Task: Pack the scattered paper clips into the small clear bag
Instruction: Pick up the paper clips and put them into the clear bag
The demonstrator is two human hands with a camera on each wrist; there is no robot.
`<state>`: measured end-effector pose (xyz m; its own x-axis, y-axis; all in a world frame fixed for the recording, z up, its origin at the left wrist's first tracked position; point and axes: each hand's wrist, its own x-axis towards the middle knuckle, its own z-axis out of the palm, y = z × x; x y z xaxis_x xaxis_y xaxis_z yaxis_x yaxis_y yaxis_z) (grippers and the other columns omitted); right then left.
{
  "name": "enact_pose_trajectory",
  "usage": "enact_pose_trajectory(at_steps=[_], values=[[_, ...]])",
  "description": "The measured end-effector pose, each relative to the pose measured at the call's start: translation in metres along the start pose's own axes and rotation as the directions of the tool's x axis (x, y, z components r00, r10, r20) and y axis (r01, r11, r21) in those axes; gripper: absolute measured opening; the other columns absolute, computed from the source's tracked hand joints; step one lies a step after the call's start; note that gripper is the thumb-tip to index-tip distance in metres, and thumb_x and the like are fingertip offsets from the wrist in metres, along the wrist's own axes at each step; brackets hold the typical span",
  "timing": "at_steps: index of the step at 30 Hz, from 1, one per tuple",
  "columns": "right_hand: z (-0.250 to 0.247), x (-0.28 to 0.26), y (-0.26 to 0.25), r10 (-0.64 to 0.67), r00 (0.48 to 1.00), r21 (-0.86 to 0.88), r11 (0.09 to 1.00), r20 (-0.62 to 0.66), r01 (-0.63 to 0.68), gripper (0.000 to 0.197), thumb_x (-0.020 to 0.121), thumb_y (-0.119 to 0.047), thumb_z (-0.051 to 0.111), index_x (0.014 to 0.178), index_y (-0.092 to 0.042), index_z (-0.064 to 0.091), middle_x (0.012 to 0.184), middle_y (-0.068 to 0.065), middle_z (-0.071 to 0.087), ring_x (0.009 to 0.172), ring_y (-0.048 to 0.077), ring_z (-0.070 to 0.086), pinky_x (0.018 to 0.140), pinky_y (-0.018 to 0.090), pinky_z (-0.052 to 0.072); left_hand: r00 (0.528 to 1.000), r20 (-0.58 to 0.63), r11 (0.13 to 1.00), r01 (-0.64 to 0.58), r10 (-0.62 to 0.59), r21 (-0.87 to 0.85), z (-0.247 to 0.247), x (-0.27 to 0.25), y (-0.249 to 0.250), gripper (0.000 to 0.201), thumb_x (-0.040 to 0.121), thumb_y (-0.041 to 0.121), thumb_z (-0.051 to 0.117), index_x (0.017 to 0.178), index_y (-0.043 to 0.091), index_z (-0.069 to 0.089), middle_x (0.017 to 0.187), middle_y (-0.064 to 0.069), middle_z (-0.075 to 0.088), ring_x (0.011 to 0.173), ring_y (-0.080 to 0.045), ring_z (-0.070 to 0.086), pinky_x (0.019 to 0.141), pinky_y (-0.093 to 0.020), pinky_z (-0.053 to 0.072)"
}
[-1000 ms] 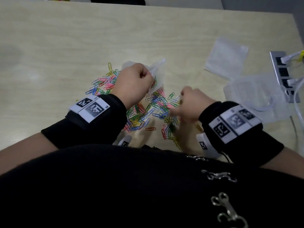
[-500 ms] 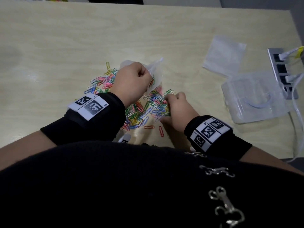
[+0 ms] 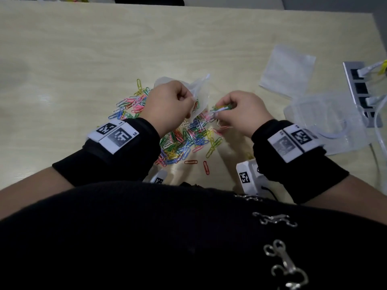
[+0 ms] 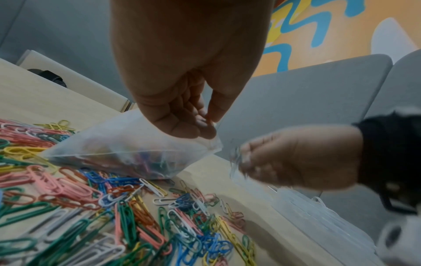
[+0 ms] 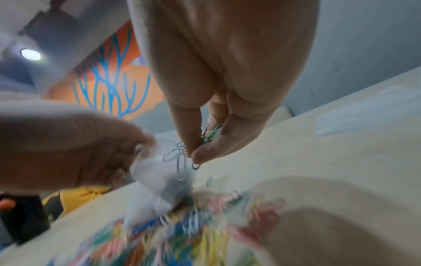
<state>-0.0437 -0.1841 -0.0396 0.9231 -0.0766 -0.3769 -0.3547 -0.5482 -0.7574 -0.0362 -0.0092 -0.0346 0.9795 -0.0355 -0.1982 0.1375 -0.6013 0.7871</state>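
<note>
A heap of coloured paper clips lies on the pale wooden table. My left hand pinches the rim of the small clear bag, which sags onto the heap with some clips inside. My right hand, lifted just right of the bag's mouth, pinches a small bunch of paper clips, white and green among them.
A flat clear bag lies at the back right. A clear plastic box sits right of my right wrist. A grey power strip with white cables runs along the table's right edge.
My right hand has risen from the heap with a bunch of clips and moved right and up toward the bag's mouth. The left hand has stayed in place holding the bag.
</note>
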Motion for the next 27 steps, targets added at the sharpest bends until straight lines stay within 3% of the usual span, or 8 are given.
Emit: enact_pose_trajectory(at_steps=[2, 4, 8, 10, 16, 20, 24, 27], values=[[-0.004, 0.005, -0.01, -0.052, 0.998, 0.017, 0.998, -0.031, 0.053, 0.021, 0.072, -0.005, 0.073, 0.07, -0.023, 0.063, 0.07, 0.006, 0.07, 0.061, 0.022, 0.07, 0.069, 0.043, 0.061, 1.0, 0.005, 1.0, -0.001, 0.001, 0.016, 0.001, 0.0, 0.0, 0.014, 0.087, 0.019, 0.058, 0.073, 0.023, 0.06, 0.062, 0.005, 0.069, 0.056, -0.001, 0.062, 0.062, -0.022, 0.048], [-0.003, 0.007, -0.021, -0.104, 0.993, -0.06, 0.993, -0.052, 0.101, 0.016, 0.071, -0.012, 0.072, 0.069, -0.025, 0.063, 0.074, 0.004, 0.071, 0.072, 0.025, 0.072, 0.077, 0.044, 0.059, 1.0, 0.009, 1.0, -0.003, 0.003, 0.011, 0.002, 0.0, 0.001, 0.015, 0.086, 0.018, 0.058, 0.072, 0.022, 0.06, 0.06, 0.004, 0.069, 0.049, 0.004, 0.057, 0.058, -0.022, 0.045], [0.005, 0.009, -0.038, -0.254, 0.967, -0.471, 0.854, -0.005, 0.221, 0.019, 0.079, -0.017, 0.065, 0.098, -0.021, 0.065, 0.102, 0.004, 0.067, 0.098, 0.023, 0.062, 0.08, 0.024, 0.045, 1.0, 0.018, 1.0, -0.015, 0.015, -0.018, 0.004, -0.002, 0.003, 0.013, 0.085, 0.015, 0.057, 0.074, 0.018, 0.063, 0.061, 0.001, 0.069, 0.044, 0.004, 0.055, 0.057, -0.023, 0.044], [0.009, 0.012, -0.041, -0.281, 0.96, -0.555, 0.798, 0.004, 0.236, 0.026, 0.084, -0.015, 0.062, 0.109, -0.019, 0.062, 0.111, 0.007, 0.062, 0.105, 0.025, 0.057, 0.081, 0.026, 0.041, 1.0, 0.01, 0.999, -0.02, 0.02, -0.028, 0.004, -0.002, 0.004, 0.011, 0.085, 0.014, 0.057, 0.075, 0.015, 0.063, 0.062, 0.001, 0.068, 0.044, 0.002, 0.057, 0.058, -0.025, 0.047], [-0.001, 0.002, -0.034, -0.229, 0.973, -0.309, 0.928, -0.036, 0.207, 0.029, 0.083, -0.014, 0.057, 0.11, -0.023, 0.056, 0.096, -0.003, 0.063, 0.087, 0.018, 0.061, 0.074, 0.026, 0.048, 1.0, -0.002, 0.996, -0.001, 0.001, -0.092, 0.002, -0.001, -0.001, 0.017, 0.083, 0.014, 0.057, 0.068, 0.022, 0.057, 0.058, 0.003, 0.065, 0.055, -0.01, 0.067, 0.068, -0.035, 0.057], [-0.015, -0.008, 0.0, 0.017, 0.998, -0.586, 0.81, 0.052, 0.017, 0.036, 0.084, -0.016, 0.06, 0.119, -0.013, 0.05, 0.115, 0.011, 0.06, 0.106, 0.03, 0.058, 0.081, 0.029, 0.041, 1.0, -0.004, 0.996, 0.001, -0.001, -0.09, 0.0, -0.001, -0.001, 0.016, 0.083, 0.014, 0.055, 0.068, 0.022, 0.057, 0.057, 0.004, 0.064, 0.055, -0.009, 0.064, 0.07, -0.035, 0.056], [-0.018, -0.034, 0.032, 0.38, 0.923, -0.817, 0.551, 0.063, -0.171, 0.045, 0.079, -0.012, 0.06, 0.119, -0.004, 0.041, 0.122, 0.018, 0.051, 0.108, 0.035, 0.058, 0.072, 0.032, 0.042, 1.0, -0.007, 0.995, 0.009, -0.009, -0.102, -0.001, -0.001, 0.0, 0.015, 0.082, 0.014, 0.054, 0.069, 0.02, 0.057, 0.058, 0.003, 0.065, 0.061, -0.014, 0.069, 0.072, -0.037, 0.058], [-0.008, -0.044, 0.041, 0.455, 0.889, -0.79, 0.559, 0.039, -0.252, 0.05, 0.077, -0.013, 0.067, 0.118, -0.006, 0.039, 0.119, 0.015, 0.052, 0.101, 0.033, 0.06, 0.066, 0.032, 0.043, 1.0, -0.011, 0.996, 0.007, -0.008, -0.086, -0.001, -0.001, 0.001, 0.011, 0.083, 0.014, 0.055, 0.073, 0.016, 0.06, 0.059, 0.003, 0.065, 0.059, -0.011, 0.067, 0.071, -0.034, 0.057]])
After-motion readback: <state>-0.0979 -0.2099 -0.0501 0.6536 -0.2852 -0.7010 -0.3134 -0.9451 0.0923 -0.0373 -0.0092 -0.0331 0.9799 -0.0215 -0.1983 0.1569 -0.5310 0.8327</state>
